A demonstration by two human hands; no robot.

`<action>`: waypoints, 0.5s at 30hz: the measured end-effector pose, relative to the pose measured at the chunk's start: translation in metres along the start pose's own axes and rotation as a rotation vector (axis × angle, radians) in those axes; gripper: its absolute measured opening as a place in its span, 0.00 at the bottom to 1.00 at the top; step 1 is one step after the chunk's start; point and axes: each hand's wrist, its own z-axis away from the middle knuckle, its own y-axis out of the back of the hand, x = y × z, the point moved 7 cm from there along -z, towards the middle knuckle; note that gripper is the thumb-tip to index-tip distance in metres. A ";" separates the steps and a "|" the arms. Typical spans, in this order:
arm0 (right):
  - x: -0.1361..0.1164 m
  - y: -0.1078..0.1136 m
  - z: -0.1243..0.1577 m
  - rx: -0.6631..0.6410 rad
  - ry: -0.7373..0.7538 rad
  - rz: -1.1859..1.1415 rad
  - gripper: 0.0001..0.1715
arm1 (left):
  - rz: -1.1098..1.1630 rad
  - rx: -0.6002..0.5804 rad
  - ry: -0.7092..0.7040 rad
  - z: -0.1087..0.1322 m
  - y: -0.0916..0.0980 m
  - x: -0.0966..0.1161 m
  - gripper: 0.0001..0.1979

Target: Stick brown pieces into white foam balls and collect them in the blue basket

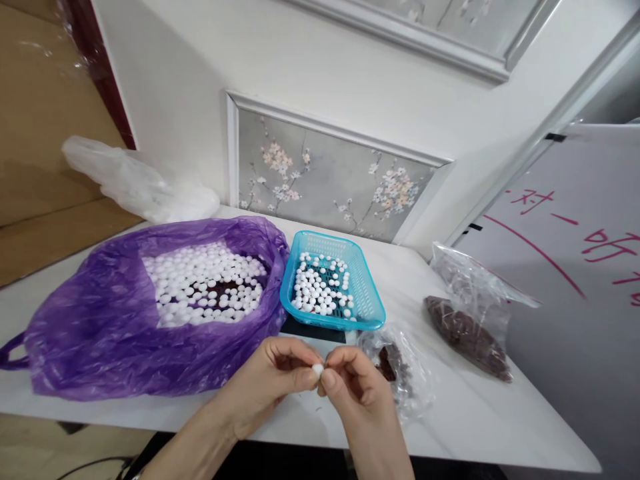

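Observation:
Between my fingertips, near the table's front edge, is a small white ball (pixel 318 369). My left hand (pixel 280 377) pinches it from the left with thumb and forefinger, and my right hand (pixel 353 383) pinches it from the right. Just beyond my hands stands a blue plastic basket (pixel 374 287) with many white balls in it. To the left lies an open purple bag (pixel 110 320) filled with similar white balls and some dark brown material. A clear bag with brown material (pixel 413 383) lies right beside my right hand, partly hidden by it.
Farther right, a clear zip bag of brown contents (pixel 470 333) rests on the white table (pixel 520 420). A white plastic bag (pixel 150 190) lies at the back left by a cardboard box (pixel 45 120). A whiteboard (pixel 560 320) with red writing stands at the right.

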 end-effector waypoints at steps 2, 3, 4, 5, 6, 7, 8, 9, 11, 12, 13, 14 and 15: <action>0.001 0.000 -0.001 -0.004 0.003 0.016 0.09 | -0.003 0.005 -0.002 0.000 0.000 0.000 0.03; 0.002 0.000 -0.001 -0.004 0.010 0.025 0.10 | -0.006 0.009 -0.001 0.000 0.001 0.000 0.03; 0.002 -0.001 -0.002 -0.002 0.016 0.032 0.10 | -0.007 0.013 -0.002 -0.001 0.001 0.000 0.03; 0.002 -0.002 -0.002 0.000 0.023 0.036 0.11 | -0.006 0.018 -0.001 -0.001 0.000 0.000 0.03; 0.002 -0.003 -0.001 0.003 0.028 0.041 0.11 | -0.003 0.021 0.000 0.000 0.000 0.000 0.03; 0.001 -0.004 -0.001 0.006 0.032 0.048 0.12 | 0.001 0.023 0.003 0.000 -0.001 -0.001 0.03; -0.001 -0.004 0.000 0.011 0.038 0.061 0.12 | 0.010 0.025 0.007 0.000 -0.002 -0.001 0.03; -0.003 -0.003 0.001 0.021 0.051 0.082 0.11 | 0.020 0.027 0.012 -0.001 -0.003 -0.001 0.04; -0.012 0.008 0.004 0.065 0.099 0.171 0.10 | 0.047 0.042 0.018 -0.001 -0.004 0.001 0.04; -0.017 0.018 0.005 0.101 0.124 0.252 0.10 | 0.062 0.055 0.015 -0.001 -0.004 0.003 0.04; -0.022 0.030 0.006 0.145 0.142 0.355 0.11 | 0.088 0.072 0.011 -0.001 -0.004 0.006 0.05; -0.026 0.044 0.006 0.192 0.149 0.488 0.11 | 0.124 0.090 0.006 -0.001 -0.004 0.009 0.06; -0.028 0.059 0.005 0.232 0.135 0.649 0.13 | 0.168 0.102 0.001 -0.001 -0.004 0.013 0.08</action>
